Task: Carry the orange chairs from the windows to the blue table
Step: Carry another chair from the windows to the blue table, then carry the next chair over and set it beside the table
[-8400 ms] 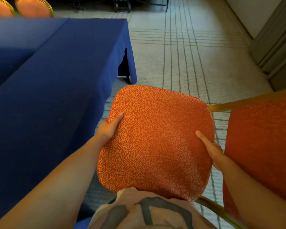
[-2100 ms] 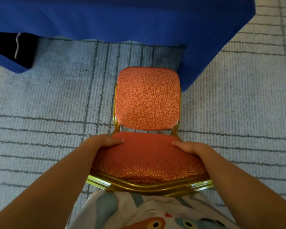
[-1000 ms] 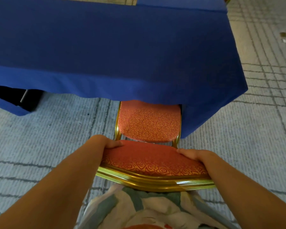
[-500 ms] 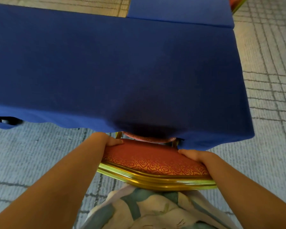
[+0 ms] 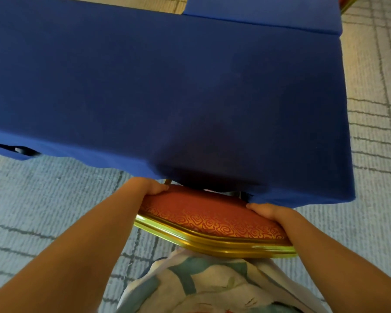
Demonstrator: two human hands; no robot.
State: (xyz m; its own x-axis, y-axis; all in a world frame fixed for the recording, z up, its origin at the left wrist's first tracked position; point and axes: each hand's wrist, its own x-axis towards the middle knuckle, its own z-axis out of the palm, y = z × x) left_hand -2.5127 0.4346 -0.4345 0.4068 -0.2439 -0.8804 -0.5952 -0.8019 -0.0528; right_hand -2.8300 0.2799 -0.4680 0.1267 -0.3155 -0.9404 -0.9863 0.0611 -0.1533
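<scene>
Orange swirl-patterned chair (image 5: 210,213) | gold frame (image 5: 212,241) | seat hidden under blue table (image 5: 167,86)

The table (image 5: 190,86) is plain deep blue. Against its near edge, the chair (image 5: 212,213) is orange-red with golden swirls (its frame (image 5: 212,241) shiny gold). Around the table, the carpet (image 5: 43,195) is pale grey with dark grid lines; my shirt (image 5: 212,285) is white with teal patches.
</scene>
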